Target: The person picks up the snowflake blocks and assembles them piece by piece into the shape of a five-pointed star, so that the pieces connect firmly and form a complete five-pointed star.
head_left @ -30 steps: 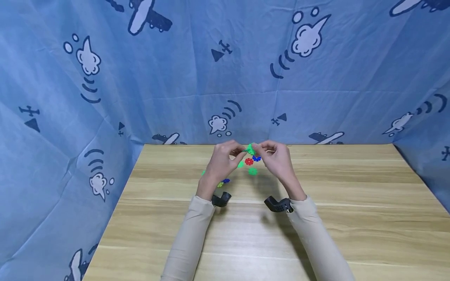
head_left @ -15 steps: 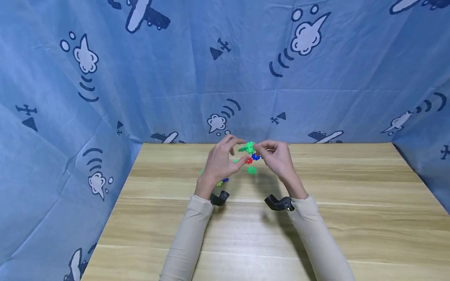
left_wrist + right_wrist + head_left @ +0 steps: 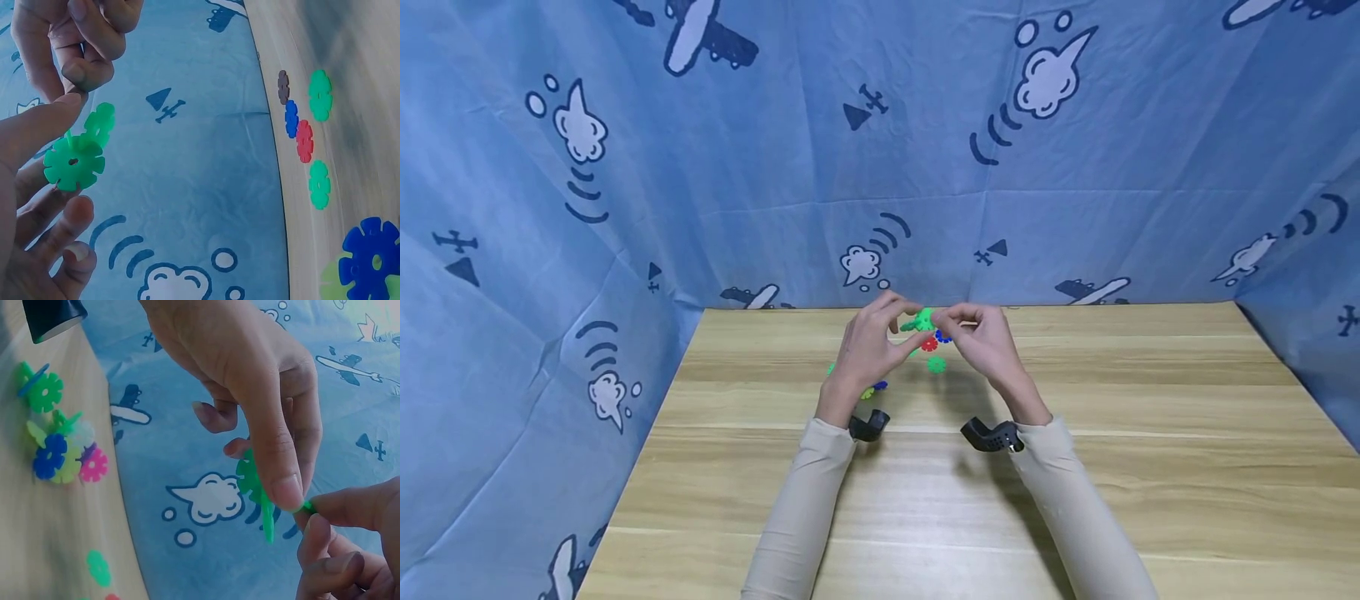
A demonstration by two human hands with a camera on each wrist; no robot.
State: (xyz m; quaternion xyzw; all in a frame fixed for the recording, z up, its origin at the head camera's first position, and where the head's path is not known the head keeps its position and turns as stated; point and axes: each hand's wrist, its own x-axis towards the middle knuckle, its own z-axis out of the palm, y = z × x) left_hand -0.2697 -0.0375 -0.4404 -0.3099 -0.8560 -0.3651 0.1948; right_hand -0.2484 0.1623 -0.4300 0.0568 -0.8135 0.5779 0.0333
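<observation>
A pair of joined green notched building discs (image 3: pixel 925 318) is held above the table's far edge. My right hand (image 3: pixel 988 346) pinches them from the right, where a sliver of green shows at its fingertips in the right wrist view. My left hand (image 3: pixel 868 346) has its curved thumb and fingers round the discs from the other side. In the left wrist view one green disc (image 3: pixel 74 172) faces the camera below the left thumb, with the left fingers behind and beneath it. How firmly the left hand presses on it is hidden.
On the wooden table (image 3: pixel 955 517) beneath lie loose discs: green (image 3: pixel 936 365), red (image 3: pixel 929 343), blue (image 3: pixel 943 337) and brown (image 3: pixel 284 87). A multicoloured disc cluster, including a pink disc (image 3: pixel 94 464), sits to the left. A blue patterned curtain (image 3: pixel 760 167) stands behind.
The left thumb and index finger parted from their pinch, then came slightly closer together round the discs. My right hand and the joined discs shifted a little left.
</observation>
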